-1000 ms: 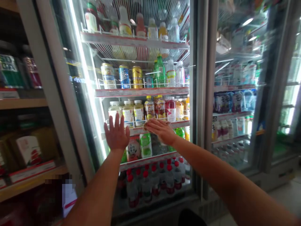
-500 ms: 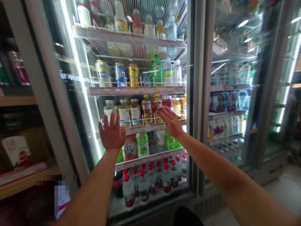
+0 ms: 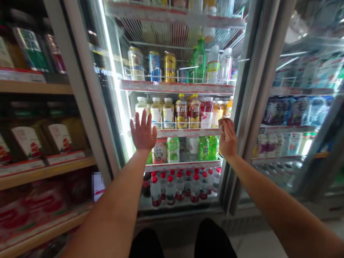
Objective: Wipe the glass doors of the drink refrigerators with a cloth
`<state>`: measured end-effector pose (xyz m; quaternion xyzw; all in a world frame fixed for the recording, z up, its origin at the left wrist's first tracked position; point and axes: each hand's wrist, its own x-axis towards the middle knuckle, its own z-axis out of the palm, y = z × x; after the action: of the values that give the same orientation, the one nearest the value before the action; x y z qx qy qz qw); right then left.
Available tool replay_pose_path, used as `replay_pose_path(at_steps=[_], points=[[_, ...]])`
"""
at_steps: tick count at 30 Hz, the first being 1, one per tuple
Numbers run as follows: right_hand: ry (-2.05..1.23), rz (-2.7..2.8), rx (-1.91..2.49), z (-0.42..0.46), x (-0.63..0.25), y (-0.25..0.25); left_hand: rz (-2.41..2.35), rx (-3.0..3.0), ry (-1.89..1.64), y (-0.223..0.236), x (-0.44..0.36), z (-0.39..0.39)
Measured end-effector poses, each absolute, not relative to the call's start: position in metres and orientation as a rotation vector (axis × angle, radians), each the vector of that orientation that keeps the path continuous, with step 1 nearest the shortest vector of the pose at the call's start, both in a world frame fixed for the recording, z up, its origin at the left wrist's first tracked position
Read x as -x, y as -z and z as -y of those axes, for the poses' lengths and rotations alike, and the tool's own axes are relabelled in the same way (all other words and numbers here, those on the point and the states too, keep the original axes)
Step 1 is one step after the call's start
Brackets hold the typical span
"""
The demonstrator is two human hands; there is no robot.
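My left hand (image 3: pixel 143 132) is spread flat, palm forward, against the glass door (image 3: pixel 185 152) of a lit drinks fridge, with its fingers apart. My right hand (image 3: pixel 228 138) is by the right side of the same door, near the metal frame (image 3: pixel 251 104). Its fingers are bent together over a small brownish cloth (image 3: pixel 221 124), mostly hidden by the hand. Behind the glass stand bottles of yellow-capped tea (image 3: pixel 181 113), drink cans (image 3: pixel 170 67) and green cartons (image 3: pixel 173 149).
Red-capped water bottles (image 3: pixel 170 190) fill the fridge bottom. A wooden shelf (image 3: pixel 40 173) with large bottles (image 3: pixel 59 132) stands on the left. To the right is another glass-fronted fridge (image 3: pixel 287 143). My knees (image 3: pixel 212 240) show below.
My right hand has moved right across the glass, from the tea bottles to near the door frame. My left hand stays spread on the glass. The view has shifted downward and left.
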<state>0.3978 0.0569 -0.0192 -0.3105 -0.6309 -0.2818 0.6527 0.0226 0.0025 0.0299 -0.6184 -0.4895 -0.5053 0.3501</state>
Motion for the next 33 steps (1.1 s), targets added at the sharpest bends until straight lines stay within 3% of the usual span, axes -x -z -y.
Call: replay_pose_path(at_steps=[4,12,16,19,23,25,29,33], points=[[0.651,1.588,0.689,-0.052,-0.404,0.058,1.278,1.594,1.279,-0.029,-0.023,-0.001],[0.568,1.338,0.749,-0.061,-0.394,0.034,1.288,1.619,1.29,-0.027,-0.022,-0.003],[0.644,1.73,0.669,-0.045,-0.354,0.053,1.294,1.626,1.287,-0.027,-0.021,-0.002],[0.683,2.096,0.458,-0.038,-0.326,0.034,1.294,1.617,1.283,-0.027,-0.022,-0.001],[0.615,1.762,0.543,-0.041,-0.289,-0.006,1.296,1.621,1.294,-0.027,-0.021,-0.001],[0.593,1.651,0.574,-0.041,-0.27,-0.008,1.286,1.61,1.274,-0.026,-0.02,-0.002],[0.677,1.993,0.424,-0.037,-0.246,0.005,1.251,1.572,1.251,-0.024,-0.018,-0.002],[0.665,1.976,0.467,-0.036,-0.231,-0.016,1.217,1.565,1.251,-0.023,-0.017,-0.003]])
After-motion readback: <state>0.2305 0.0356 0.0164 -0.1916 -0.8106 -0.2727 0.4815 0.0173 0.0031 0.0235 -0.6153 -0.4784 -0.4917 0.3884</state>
